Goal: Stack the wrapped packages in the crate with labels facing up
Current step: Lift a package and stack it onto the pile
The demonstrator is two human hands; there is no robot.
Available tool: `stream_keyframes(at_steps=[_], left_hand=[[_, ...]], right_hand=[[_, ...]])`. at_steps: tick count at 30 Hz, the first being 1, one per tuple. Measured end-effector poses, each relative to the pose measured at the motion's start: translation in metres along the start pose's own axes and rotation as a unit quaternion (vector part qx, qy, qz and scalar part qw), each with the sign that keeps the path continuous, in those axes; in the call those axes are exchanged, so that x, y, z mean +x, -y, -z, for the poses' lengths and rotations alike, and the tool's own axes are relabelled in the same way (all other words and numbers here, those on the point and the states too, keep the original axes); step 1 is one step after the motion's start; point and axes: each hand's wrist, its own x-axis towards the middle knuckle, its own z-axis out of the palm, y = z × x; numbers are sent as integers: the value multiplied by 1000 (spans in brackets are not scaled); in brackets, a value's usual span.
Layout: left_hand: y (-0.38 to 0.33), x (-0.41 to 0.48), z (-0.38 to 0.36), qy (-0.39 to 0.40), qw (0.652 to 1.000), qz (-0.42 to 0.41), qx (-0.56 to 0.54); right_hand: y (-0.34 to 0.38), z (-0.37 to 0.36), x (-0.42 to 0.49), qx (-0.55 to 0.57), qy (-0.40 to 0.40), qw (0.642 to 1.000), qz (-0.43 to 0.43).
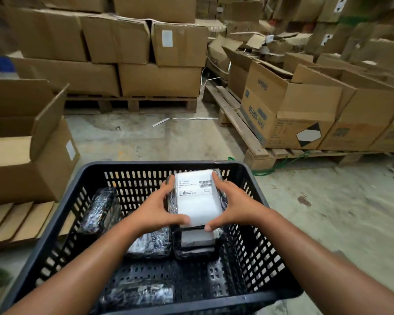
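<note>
A black slotted plastic crate (159,165) stands on the floor in front of me. Both hands hold one wrapped package (197,201) with its white label up, above a stack of packages (197,243) at the crate's right side. My left hand (152,212) grips its left edge and near corner. My right hand (234,204) grips its right edge. Another wrapped package (100,210) leans against the left wall. One lies beside the stack (150,245). A third lies at the near edge (139,294).
Cardboard boxes on wooden pallets (132,103) rise behind the crate and at the right (289,114). An open carton (25,153) stands at the left, with flattened cardboard (16,221) beside the crate. Bare concrete floor (328,212) spreads to the right.
</note>
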Motion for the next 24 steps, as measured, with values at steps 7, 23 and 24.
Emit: stream_keyframes(at_steps=[7, 23, 24], left_hand=[[26, 16, -24, 36, 995, 32, 82], [57, 46, -17, 98, 983, 84, 135], [58, 47, -16, 101, 982, 82, 139]], right_hand=[[-27, -19, 11, 46, 30, 998, -40], [-43, -37, 52, -15, 113, 989, -92], [-44, -38, 54, -10, 112, 989, -93]])
